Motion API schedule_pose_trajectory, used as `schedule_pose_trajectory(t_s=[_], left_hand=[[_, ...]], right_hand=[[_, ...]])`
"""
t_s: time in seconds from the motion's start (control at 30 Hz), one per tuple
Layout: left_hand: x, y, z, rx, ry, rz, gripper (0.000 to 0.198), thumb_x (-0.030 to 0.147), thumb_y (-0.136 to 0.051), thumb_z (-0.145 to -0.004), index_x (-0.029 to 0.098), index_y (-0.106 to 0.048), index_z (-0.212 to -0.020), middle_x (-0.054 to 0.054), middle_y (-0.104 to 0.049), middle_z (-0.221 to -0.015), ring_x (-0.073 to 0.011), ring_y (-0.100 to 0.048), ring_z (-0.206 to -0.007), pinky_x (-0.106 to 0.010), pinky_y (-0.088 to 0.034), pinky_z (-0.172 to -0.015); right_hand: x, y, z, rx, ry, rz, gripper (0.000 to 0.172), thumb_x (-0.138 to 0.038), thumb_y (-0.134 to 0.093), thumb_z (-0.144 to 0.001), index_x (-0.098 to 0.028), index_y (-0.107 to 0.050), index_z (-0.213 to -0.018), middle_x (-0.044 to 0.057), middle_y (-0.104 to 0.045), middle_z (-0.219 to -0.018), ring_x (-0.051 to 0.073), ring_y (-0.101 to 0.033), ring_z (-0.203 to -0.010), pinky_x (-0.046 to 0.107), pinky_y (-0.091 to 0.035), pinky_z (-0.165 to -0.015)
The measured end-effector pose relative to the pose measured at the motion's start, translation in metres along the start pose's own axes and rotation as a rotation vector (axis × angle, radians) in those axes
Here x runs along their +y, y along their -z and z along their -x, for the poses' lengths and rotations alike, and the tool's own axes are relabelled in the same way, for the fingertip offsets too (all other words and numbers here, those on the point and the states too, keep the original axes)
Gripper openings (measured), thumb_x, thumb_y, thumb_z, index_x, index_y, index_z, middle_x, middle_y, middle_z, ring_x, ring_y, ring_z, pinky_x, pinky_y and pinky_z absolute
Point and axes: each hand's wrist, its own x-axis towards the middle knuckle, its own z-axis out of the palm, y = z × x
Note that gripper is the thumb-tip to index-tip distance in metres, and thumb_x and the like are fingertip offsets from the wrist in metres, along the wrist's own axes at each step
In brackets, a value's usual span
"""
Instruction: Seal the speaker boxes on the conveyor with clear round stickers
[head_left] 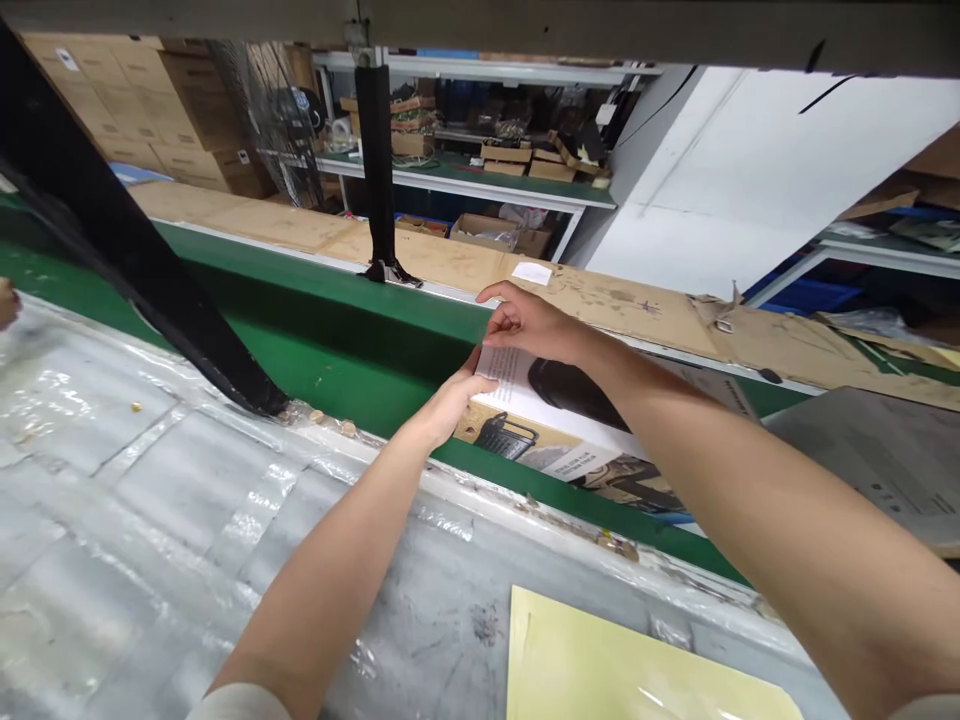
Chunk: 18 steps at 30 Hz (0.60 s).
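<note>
Left hand (pixel 454 400) grips printed carton (pixel 570 430) at its left end, thumb on top, probably steadying it; right hand (pixel 529 325) curled at same end's far corner, can't tell if pinching. Carton sits on green conveyor belt (pixel 337 375), likely aligned to fit: long axis along belt, pictured long side facing plastic-covered tabletop (pixel 435 600).

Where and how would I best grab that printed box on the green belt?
Probably grip the printed box by its left end, coming from the left, thumb over the top edge. It lies lengthwise on the green belt, which runs on past that end; the left hand has its thumb there. The long shape suggests a second hand farther along.
</note>
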Motion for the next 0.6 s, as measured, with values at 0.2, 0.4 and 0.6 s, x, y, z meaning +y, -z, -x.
schedule_pose_trajectory(t_s=[0.2, 0.4, 0.6], left_hand=[[0.002, 0.004, 0.001, -0.004, 0.017, -0.009, 0.080, 0.031, -0.069, -0.069, 0.022, -0.054, -0.147, -0.004, -0.076, -0.119, -0.0261, -0.070, -0.110, -0.035, -0.048, -0.098], [-0.002, 0.008, -0.001, 0.080, 0.016, -0.043, 0.069, 0.034, -0.069, -0.070, 0.021, -0.060, -0.137, -0.003, -0.075, -0.114, -0.0273, -0.067, -0.113, -0.036, -0.048, -0.099], [-0.008, 0.001, -0.005, 0.277, -0.212, 0.005, 0.079, 0.027, -0.068, -0.062, 0.023, -0.051, -0.139, -0.001, -0.071, -0.113, -0.0251, -0.067, -0.112, -0.031, -0.051, -0.095]], right_hand=[[0.013, -0.013, -0.012, 0.116, 0.011, 0.288, 0.050, -0.018, -0.075, -0.075, -0.026, -0.056, -0.120, 0.000, -0.068, -0.095, 0.018, -0.062, -0.073, 0.035, -0.050, -0.073], [0.024, -0.016, 0.008, 0.179, 0.363, 0.593, 0.043, 0.000, -0.044, -0.088, -0.019, -0.070, -0.117, 0.011, -0.075, -0.120, 0.027, -0.066, -0.111, 0.044, -0.050, -0.095], [0.003, -0.028, -0.002, -0.157, 0.422, 0.877, 0.021, -0.013, -0.054, -0.099, -0.016, -0.075, -0.097, 0.010, -0.076, -0.107, 0.030, -0.059, -0.125, 0.048, -0.040, -0.107]])
